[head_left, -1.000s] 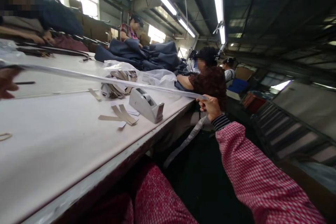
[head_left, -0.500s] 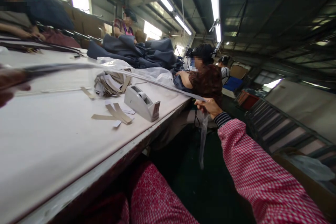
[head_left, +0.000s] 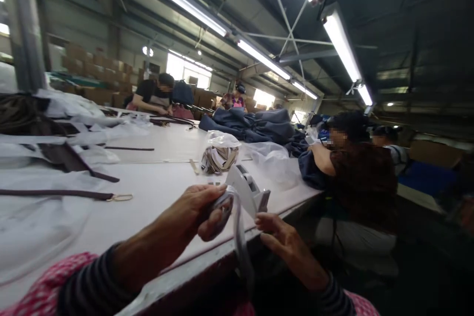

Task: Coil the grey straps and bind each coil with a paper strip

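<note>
1 strip (head_left: pixel 240 237) in left hand (head_left: pixel 202 211)

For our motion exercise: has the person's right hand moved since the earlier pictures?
Yes: the right hand drew in close beside the grey plastic tape dispenser.

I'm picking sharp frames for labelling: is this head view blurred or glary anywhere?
Head view: the strip in the left hand is motion-smeared; ceiling tube lights blow out white; the picture's right side is dark and soft.
</note>
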`<state>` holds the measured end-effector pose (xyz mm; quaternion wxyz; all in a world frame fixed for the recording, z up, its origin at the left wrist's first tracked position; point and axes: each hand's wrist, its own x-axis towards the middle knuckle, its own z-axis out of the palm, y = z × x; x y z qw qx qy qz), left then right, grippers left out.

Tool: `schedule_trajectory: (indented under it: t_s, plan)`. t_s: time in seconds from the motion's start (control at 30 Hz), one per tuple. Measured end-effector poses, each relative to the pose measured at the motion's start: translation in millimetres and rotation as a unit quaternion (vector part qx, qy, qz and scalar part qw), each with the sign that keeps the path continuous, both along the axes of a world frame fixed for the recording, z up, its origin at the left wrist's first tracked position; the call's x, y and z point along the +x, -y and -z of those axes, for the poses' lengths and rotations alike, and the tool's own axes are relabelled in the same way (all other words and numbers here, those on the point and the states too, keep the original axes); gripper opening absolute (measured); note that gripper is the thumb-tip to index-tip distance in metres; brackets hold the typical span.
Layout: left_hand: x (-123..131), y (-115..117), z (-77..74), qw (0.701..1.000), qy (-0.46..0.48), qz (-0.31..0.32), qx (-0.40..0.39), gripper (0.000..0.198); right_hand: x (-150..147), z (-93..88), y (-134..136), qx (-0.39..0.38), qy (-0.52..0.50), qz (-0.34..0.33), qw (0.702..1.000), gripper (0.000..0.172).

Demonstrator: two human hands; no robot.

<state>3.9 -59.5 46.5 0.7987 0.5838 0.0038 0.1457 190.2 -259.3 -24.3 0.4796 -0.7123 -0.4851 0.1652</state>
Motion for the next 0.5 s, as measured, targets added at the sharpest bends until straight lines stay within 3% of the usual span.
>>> schedule_trajectory:
  t_s: [0.1, 0.23, 0.3, 0.37, 0.5]
  plan:
    - [9.1, 11.5, 10.0, 0.997, -0.020, -0.020, -0.073, 0.039, -50.7, -13.0, -43.2, 0.088, 0.017, -0.038, 0.995, 0.057]
    - [-0.6, 11.9, 11.1, 0.993, 0.032, -0.020, -0.116, 0.037, -80.8, -1.3, -80.0, 0.158, 0.020, 0.063, 0.985, 0.038]
    - [-9.8, 8.5, 8.7, 0.991, 0.076, 0.006, -0.114, 0.042, -88.4, 11.9, -85.6, 0.139, -0.020, 0.060, 0.988, 0.048]
    - [-17.4, 5.8, 7.8, 0.989, 0.109, -0.004, -0.100, 0.041, -98.0, 26.2, -84.6, 0.106, -0.061, 0.008, 0.992, 0.054]
    - [-22.1, 9.1, 17.0, 0.985, 0.115, -0.124, -0.043, 0.028, -121.9, 46.3, -71.5, 0.046, -0.211, -0.096, 0.972, 0.068]
